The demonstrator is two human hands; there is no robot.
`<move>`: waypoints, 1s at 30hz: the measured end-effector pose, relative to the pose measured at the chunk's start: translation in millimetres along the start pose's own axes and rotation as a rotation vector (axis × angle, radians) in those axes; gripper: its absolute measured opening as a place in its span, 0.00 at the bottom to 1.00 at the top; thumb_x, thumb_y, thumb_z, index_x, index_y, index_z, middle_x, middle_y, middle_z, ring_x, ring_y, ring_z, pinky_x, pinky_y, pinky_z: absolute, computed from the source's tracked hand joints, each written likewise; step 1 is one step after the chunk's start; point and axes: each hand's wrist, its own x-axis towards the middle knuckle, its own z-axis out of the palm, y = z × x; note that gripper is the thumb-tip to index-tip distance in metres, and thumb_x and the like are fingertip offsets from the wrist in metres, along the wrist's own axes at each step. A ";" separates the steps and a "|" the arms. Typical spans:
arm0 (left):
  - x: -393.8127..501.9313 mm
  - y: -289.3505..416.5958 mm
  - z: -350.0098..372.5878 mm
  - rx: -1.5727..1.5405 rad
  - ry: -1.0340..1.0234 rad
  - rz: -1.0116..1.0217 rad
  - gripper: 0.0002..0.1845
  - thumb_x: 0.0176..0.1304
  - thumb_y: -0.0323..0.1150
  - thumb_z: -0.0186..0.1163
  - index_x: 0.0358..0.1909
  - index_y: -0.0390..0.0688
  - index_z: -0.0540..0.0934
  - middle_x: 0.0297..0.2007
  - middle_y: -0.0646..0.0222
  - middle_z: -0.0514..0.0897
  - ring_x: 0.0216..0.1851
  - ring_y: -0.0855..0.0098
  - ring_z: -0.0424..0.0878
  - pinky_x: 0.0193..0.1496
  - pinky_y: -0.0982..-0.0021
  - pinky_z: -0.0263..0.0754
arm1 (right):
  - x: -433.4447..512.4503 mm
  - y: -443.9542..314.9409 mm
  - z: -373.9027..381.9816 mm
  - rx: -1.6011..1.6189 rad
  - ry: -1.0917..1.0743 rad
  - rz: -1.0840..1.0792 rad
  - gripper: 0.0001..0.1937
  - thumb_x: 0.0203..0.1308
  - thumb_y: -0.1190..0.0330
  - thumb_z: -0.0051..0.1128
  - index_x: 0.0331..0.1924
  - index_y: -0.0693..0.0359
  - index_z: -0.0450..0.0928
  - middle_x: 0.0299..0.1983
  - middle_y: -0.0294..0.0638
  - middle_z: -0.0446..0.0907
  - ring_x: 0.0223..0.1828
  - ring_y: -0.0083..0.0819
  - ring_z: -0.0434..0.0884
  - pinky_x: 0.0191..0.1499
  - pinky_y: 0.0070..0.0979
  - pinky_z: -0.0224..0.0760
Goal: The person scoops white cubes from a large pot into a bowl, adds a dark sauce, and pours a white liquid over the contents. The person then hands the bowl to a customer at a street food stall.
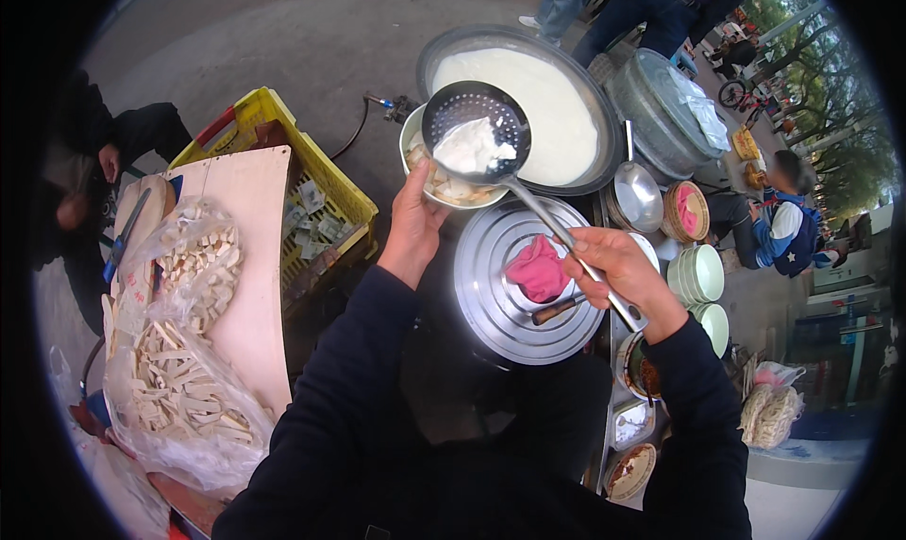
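Note:
A pale green bowl with chunks of pale and browned food in it is held at its near rim by my left hand. My right hand grips the long metal handle of a perforated skimmer. The skimmer's head hangs over the bowl and covers much of it. Soft white curd lies in the skimmer. Just beyond is a large dark-rimmed pot of smooth white curd or thick liquid. Below my hands sits a ringed metal lid with a pink cloth on it.
At left, bags of cut pale strips and cubes lie on a board beside a yellow crate holding banknotes. A knife lies there too. Stacked bowls, a ladle and a covered metal pot stand right. People are nearby.

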 end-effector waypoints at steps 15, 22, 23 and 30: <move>-4.6 2.8 2.6 -0.072 -0.061 -0.014 0.36 0.72 0.57 0.57 0.74 0.49 0.63 0.70 0.70 0.72 0.69 0.67 0.72 0.72 0.59 0.65 | 47.0 109.3 23.2 -0.882 0.568 -0.583 0.21 0.71 0.71 0.53 0.65 0.70 0.69 0.44 0.56 0.82 0.44 0.49 0.84 0.48 0.36 0.77; -7.0 4.8 4.8 -0.074 -0.054 0.002 0.36 0.72 0.56 0.57 0.75 0.51 0.62 0.71 0.70 0.70 0.70 0.67 0.71 0.72 0.59 0.65 | 67.5 88.1 29.4 -0.474 0.640 -0.655 0.20 0.75 0.71 0.49 0.66 0.70 0.69 0.35 0.45 0.80 0.28 0.32 0.78 0.32 0.27 0.73; -7.1 5.6 4.0 -0.079 -0.057 0.000 0.36 0.72 0.56 0.57 0.75 0.51 0.62 0.72 0.70 0.70 0.70 0.67 0.71 0.72 0.59 0.65 | 73.4 82.2 26.2 -0.302 0.622 -0.611 0.19 0.76 0.72 0.47 0.67 0.69 0.69 0.31 0.41 0.78 0.22 0.25 0.75 0.25 0.23 0.69; -3.0 14.0 -4.9 -0.023 -0.019 0.073 0.38 0.70 0.60 0.57 0.75 0.51 0.63 0.71 0.69 0.72 0.70 0.64 0.71 0.71 0.56 0.67 | 112.1 28.2 -100.1 0.402 0.442 -0.167 0.06 0.72 0.71 0.47 0.44 0.66 0.72 0.28 0.38 0.75 0.19 0.21 0.71 0.20 0.24 0.67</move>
